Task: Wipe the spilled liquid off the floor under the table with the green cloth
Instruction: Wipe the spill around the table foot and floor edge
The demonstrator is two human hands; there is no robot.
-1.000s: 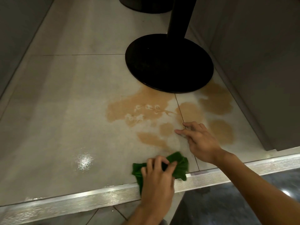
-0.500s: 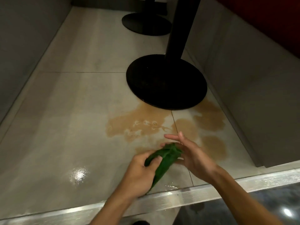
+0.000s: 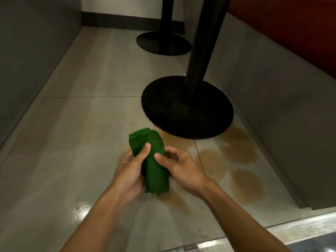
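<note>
Here, both hands hold the green cloth [image 3: 154,166] up above the floor [image 3: 72,135]. The cloth is bunched into a long roll. It stands almost straight up, and its folded top points away from the person.

The left hand [image 3: 129,173] wraps around the left side of the roll, and its thumb presses on the front. The right hand [image 3: 181,168] holds the right side. Its thumb is on the front too, and its other fingers curl behind. The two thumbs are near each other but do not touch.

The spilled liquid [image 3: 238,150] is brown and lies on the floor in a few round puddles. Most of them are to the right of the hands. One puddle reaches the near edge of the round black foot [image 3: 187,113]. A thin brown smear lies just under the cloth. A tile line runs through the spill.

A black pole [image 3: 205,42] stands up from the round foot. A second black foot [image 3: 163,43] with its own pole sits farther back, well apart from the spill. Grey walls run along the left and right sides of the floor. A shiny metal strip [image 3: 291,231] lies along the near edge. A bright spot of light [image 3: 81,211] shines on the floor just left of the left arm.
</note>
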